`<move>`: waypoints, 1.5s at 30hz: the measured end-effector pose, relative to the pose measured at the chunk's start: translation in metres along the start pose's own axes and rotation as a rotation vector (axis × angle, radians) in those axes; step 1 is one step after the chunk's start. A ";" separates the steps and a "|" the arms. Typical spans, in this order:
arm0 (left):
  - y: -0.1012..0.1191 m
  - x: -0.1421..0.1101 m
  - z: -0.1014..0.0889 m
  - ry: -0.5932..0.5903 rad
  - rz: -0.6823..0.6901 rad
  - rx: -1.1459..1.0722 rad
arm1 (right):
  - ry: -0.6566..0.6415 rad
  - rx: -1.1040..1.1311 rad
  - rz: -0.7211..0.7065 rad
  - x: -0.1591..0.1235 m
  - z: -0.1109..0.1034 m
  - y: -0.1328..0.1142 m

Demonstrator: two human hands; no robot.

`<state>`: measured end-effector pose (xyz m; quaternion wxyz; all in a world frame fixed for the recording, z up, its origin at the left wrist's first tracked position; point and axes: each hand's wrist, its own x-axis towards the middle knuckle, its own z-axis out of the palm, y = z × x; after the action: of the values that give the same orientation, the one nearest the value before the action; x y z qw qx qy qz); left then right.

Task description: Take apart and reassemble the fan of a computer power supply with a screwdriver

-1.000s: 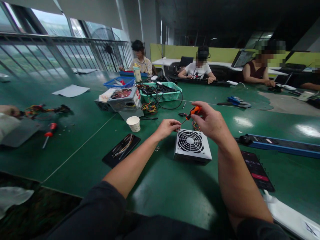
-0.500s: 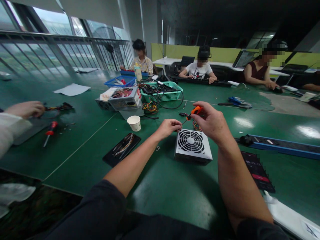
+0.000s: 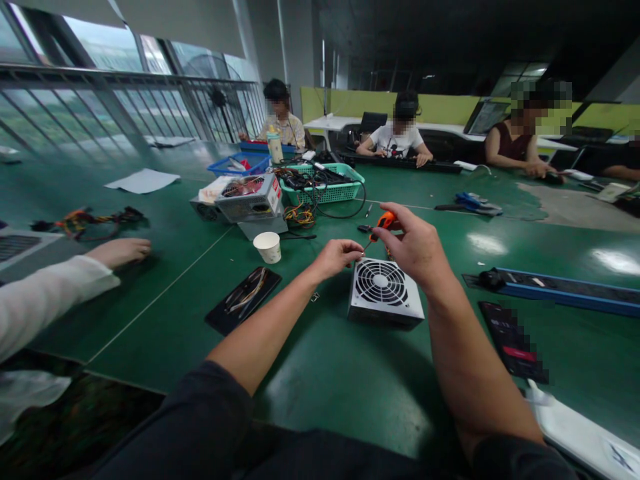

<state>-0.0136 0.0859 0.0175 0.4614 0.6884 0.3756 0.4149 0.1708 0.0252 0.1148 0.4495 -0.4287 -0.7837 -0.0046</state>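
Green tabletop [image 3: 320, 373] is stretching across a dim workroom, and a silver power supply unit [image 3: 385, 293] is sitting on it with its fan grille facing up, just in front of the person. Right above its far edge, the right hand [image 3: 415, 247] is gripping an orange-handled screwdriver [image 3: 384, 221], fingers clenched round the handle, while the left hand [image 3: 336, 257] is pinching its fingers at the tip of the blade; whether a screw is sitting between them is too small to tell. Compared with half a second ago, the right hand is sitting slightly lower and nearer the casing, so the tool seems to be coming down toward it. A paper cup [image 3: 267, 247] is standing to the left, with a black tray [image 3: 243, 300] nearer the person. At the far left, a co-worker's hand [image 3: 120, 252] is now resting flat where a red screwdriver was lying a moment ago. A green basket [image 3: 325, 183] of cables is sitting farther back.
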 end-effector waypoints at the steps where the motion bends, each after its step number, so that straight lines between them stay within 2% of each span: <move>1: 0.000 0.000 -0.001 0.016 0.040 0.057 | 0.006 0.012 0.002 0.000 0.001 0.000; 5: -0.005 0.003 -0.004 0.038 0.144 0.199 | 0.011 0.038 0.019 -0.001 0.008 0.004; 9: -0.011 0.004 -0.004 0.009 0.109 0.206 | -0.010 0.043 0.005 0.000 0.013 0.008; 24: -0.019 0.003 0.002 0.061 -0.056 -0.058 | -0.069 0.031 -0.033 0.000 0.022 0.008; 30: -0.020 0.002 0.004 0.083 -0.131 -0.061 | -0.102 0.047 -0.069 0.001 0.024 0.006; 36: -0.020 0.004 0.003 0.048 -0.107 0.025 | -0.126 0.042 -0.052 0.005 0.023 0.006; 39: -0.021 0.004 0.002 0.028 -0.050 0.082 | -0.141 0.053 -0.033 0.008 0.025 0.006; 45: -0.025 0.005 0.002 0.016 -0.031 0.113 | -0.096 -0.031 0.013 0.015 0.031 0.003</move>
<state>-0.0137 0.0970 -0.0057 0.4250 0.7041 0.4130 0.3913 0.1474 0.0496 0.1057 0.4045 -0.4406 -0.8014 0.0068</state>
